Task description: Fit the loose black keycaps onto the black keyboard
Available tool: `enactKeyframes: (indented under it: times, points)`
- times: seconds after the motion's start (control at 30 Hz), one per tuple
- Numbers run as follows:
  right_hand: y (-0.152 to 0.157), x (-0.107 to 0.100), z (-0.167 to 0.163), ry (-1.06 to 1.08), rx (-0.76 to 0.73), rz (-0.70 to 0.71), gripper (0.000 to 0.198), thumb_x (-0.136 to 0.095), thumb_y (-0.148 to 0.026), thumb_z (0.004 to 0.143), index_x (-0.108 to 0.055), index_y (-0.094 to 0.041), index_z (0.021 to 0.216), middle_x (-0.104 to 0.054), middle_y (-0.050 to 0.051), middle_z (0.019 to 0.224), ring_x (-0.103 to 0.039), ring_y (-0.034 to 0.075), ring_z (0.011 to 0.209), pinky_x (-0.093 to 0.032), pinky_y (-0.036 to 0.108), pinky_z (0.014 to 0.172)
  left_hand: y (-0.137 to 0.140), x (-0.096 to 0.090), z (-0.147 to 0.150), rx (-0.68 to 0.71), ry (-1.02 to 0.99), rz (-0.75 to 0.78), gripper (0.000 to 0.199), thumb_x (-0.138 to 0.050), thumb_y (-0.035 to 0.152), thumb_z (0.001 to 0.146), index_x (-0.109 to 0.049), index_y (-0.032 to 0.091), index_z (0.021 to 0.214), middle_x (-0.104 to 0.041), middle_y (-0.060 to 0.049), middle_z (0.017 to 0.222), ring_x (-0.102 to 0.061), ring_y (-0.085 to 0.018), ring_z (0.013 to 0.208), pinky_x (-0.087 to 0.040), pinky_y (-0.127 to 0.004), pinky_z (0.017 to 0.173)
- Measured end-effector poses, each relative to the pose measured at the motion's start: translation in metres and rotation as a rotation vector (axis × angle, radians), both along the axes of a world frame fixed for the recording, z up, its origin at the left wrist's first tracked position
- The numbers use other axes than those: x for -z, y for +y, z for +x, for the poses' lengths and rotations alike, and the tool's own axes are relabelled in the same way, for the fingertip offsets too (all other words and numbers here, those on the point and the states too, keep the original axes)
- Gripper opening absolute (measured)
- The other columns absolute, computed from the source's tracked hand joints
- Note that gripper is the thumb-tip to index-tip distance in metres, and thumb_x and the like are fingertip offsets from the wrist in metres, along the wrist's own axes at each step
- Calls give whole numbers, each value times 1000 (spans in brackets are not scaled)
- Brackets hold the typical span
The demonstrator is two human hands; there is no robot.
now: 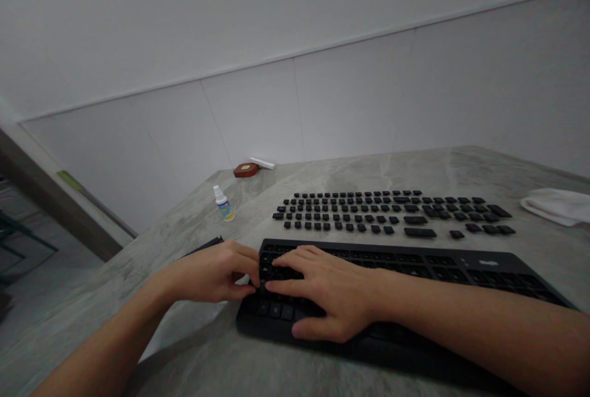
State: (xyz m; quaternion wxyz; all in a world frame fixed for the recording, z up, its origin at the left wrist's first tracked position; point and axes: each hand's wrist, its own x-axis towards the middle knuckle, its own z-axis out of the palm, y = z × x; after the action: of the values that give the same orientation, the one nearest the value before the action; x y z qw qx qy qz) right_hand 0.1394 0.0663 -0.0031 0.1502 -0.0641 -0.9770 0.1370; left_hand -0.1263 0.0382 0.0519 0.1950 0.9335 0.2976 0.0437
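Observation:
A black keyboard (488,260) lies in front of me, with many of its keycaps off and a few dark keys (275,310) still seated at its lower left. At the keyboard's left end, my left hand (221,271) is closed in a pinch. Whatever is between its fingertips is too small and dark to make out. My right hand (322,292) rests on the keyboard's left part with its fingers spread, the fingertips close to the left hand's. Beyond the keyboard, loose black keycaps (338,208) are laid out in rows on the grey table (184,348).
A small white spray bottle (224,205) stands at the left. Behind it are a reddish-brown case (246,169) and a white strip (262,163). A white cloth (557,205) lies far right. A dark flat object (205,246) shows partly behind my left hand. A wall (350,102) borders the table.

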Motion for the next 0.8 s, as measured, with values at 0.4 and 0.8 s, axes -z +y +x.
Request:
enactKeyframes:
  times: [0.4,0.8]
  points:
    - [1,1,-1,2,-11,-1,62,-62,-47,93,-53,-18,146,-47,21,148,-46,34,135,-35,54,113,0,1,-2,-5,15,3,13,-62,7,87,-69,16,85,-66,-2,82,-62,-11,70,-48,-17,63]
    - [0,1,-1,5,-6,2,61,-62,-48,92,-53,-19,146,-47,22,148,-46,35,135,-34,55,113,1,3,-3,-20,24,-35,14,-64,5,87,-69,17,83,-66,-1,83,-63,-11,73,-48,-18,64]
